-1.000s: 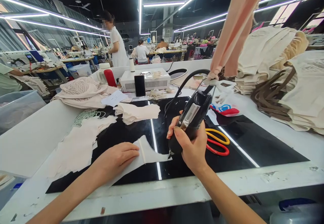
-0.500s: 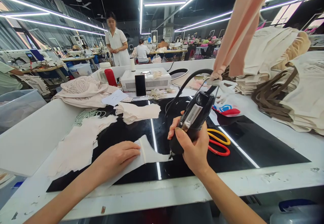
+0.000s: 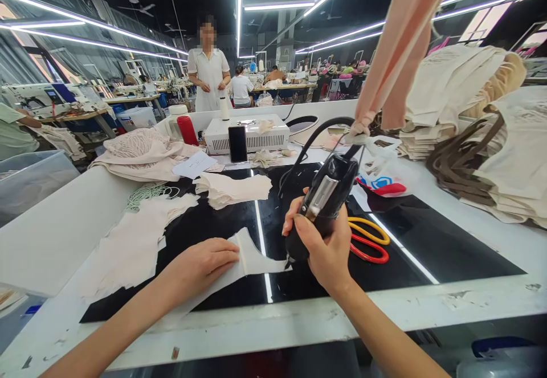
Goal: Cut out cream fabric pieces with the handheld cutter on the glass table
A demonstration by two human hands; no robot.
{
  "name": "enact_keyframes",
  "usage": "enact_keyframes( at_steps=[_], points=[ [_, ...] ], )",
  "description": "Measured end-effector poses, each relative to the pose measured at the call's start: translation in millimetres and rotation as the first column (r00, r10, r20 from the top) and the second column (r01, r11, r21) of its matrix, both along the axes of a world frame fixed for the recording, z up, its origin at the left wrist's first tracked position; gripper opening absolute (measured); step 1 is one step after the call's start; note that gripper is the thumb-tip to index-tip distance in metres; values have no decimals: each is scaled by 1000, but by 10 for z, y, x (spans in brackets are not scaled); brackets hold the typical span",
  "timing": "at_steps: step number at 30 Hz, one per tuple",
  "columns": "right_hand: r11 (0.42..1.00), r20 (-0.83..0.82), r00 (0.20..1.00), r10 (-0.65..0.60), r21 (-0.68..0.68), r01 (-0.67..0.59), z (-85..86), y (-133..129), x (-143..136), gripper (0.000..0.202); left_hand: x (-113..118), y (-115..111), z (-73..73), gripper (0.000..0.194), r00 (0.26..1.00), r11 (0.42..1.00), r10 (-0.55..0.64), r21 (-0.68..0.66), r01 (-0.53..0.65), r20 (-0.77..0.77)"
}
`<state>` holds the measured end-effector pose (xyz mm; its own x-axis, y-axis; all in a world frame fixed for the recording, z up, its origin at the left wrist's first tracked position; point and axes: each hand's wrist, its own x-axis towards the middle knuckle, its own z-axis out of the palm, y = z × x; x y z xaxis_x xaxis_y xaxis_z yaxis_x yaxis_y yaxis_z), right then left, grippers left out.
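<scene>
My left hand (image 3: 209, 261) lies flat, fingers stretched out, on a pale fabric piece (image 3: 254, 260) with a curved edge and a raised strip across it. The fabric's narrow end reaches right over the glossy black mat. My right hand (image 3: 329, 247) is wrapped round a black corded handheld tool (image 3: 318, 207) with a silver lever on its side. Its thin metal tip points down at the narrow end of the fabric; whether it touches cannot be seen. A twisted pink cloth strip (image 3: 399, 48) hangs from above and is tied near the top of the tool.
Red and yellow scissor handles (image 3: 371, 250) lie right of my right hand. Fabric stacks (image 3: 233, 189) and loose pale pieces (image 3: 137, 244) lie left. Behind stand a white vented box (image 3: 260, 137), a phone (image 3: 237, 144) and a thread cone (image 3: 224, 108). A person (image 3: 209, 73) stands beyond the table.
The person in white beyond the table has moved right and now faces this way with hands apart. The hanging strip and tool top have shifted slightly left. My hands are nearly still.
</scene>
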<state>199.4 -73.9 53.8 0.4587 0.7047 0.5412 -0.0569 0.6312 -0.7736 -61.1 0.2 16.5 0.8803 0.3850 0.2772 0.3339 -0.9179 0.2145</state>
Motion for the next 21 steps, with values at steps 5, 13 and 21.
enact_keyframes(
  at_steps=[5, 13, 21],
  points=[
    [1000, -31, 999, -13, 3, 13, 5, 78, 46, 29, 62, -153, 1, 26, 991, 992, 110, -54, -114, -69],
    [1000, -57, 998, 20, 19, -19, -30, 103, 6, 28, 286, -514, 257, 19, 942, 889, 241, -337, -310, -233],
    [1000, -67, 998, 19, 17, -18, -30, 182, -60, 26, 549, -90, 298, 24, 994, 967, -2, -252, -25, -106]
  ],
)
